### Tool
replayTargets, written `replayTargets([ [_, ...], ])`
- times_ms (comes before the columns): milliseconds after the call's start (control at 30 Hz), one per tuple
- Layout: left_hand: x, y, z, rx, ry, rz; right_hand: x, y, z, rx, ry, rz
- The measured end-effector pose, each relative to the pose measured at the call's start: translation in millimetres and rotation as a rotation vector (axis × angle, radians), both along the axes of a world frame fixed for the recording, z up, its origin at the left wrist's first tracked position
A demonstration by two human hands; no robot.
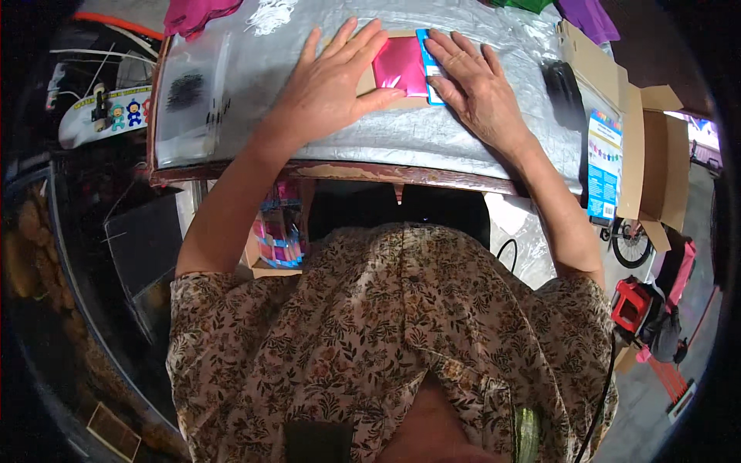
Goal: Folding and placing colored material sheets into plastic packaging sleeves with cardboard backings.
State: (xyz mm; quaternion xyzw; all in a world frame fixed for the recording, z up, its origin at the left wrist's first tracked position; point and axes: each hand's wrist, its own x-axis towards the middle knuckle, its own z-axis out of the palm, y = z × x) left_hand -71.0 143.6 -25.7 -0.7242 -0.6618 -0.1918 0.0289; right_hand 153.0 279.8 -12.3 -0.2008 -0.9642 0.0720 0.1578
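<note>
A shiny pink folded piece (400,68) lies flat on the silver-covered table, on top of a tan cardboard piece (364,83). Along its right side runs a blue printed card strip (431,68). My left hand (328,83) rests flat with fingers spread, its thumb and fingertips at the left edge of the pink piece. On the other side, my right hand (477,89) lies palm down, fingers extended over the blue strip. Neither hand grips anything. The undersides of both palms are hidden.
Clear plastic bags (189,96) lie at the table's left end, near white string (270,15) and pink fabric (199,14). To the right are a black item (563,91), a blue printed card (604,166) and an open cardboard box (662,154). Purple fabric (588,19) sits behind.
</note>
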Motion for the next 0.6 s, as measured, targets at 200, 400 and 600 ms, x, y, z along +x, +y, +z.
replayTargets([
  [200, -2.9, -1.2, -5.9, -0.017, -0.010, 0.016, -4.3, -4.7, 8.4, 0.054, 0.007, -0.018],
  [400, 0.2, 5.2, -10.5, -0.094, -0.005, 0.076, -10.8, -0.9, 0.0, -0.069, 0.122, 0.000],
  [600, -1.6, 0.8, -10.5, -0.081, -0.042, 0.096, -29.4, -3.5, 32.6, -0.797, 0.155, -0.308],
])
